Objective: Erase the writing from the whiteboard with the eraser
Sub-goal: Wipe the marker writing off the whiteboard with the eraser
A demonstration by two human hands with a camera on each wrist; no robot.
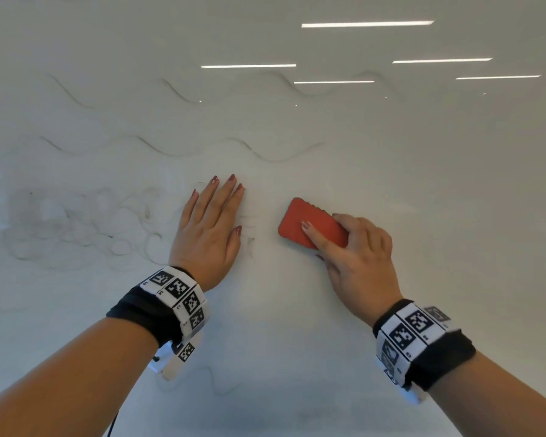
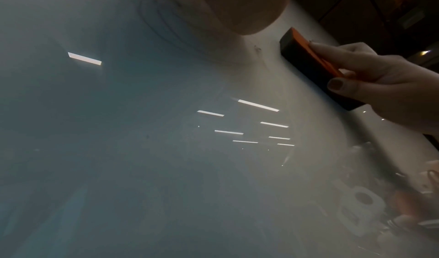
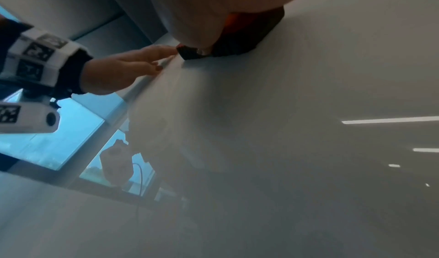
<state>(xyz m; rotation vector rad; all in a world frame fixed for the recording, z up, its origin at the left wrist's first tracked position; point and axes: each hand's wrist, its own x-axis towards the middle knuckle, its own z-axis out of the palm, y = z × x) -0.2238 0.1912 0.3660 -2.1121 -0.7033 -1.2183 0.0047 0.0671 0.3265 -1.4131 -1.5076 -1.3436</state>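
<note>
A glossy whiteboard (image 1: 391,171) fills the head view. Faint wavy marker lines (image 1: 177,149) cross its upper half, and smeared grey scribbles (image 1: 76,228) sit at the left. My right hand (image 1: 356,257) grips a red-backed eraser (image 1: 300,219) with a black felt underside (image 2: 306,63), pressed flat on the board right of centre. My left hand (image 1: 212,225) lies flat on the board with straight fingers, just left of the eraser and holding nothing. In the right wrist view the eraser (image 3: 240,42) shows under my palm, with the left hand (image 3: 133,64) beyond it.
Ceiling lights reflect as bright bars (image 1: 366,24) on the board's upper right. A faint squiggle (image 1: 221,386) remains low on the board near my left wrist. A window (image 3: 47,140) is at the left in the right wrist view.
</note>
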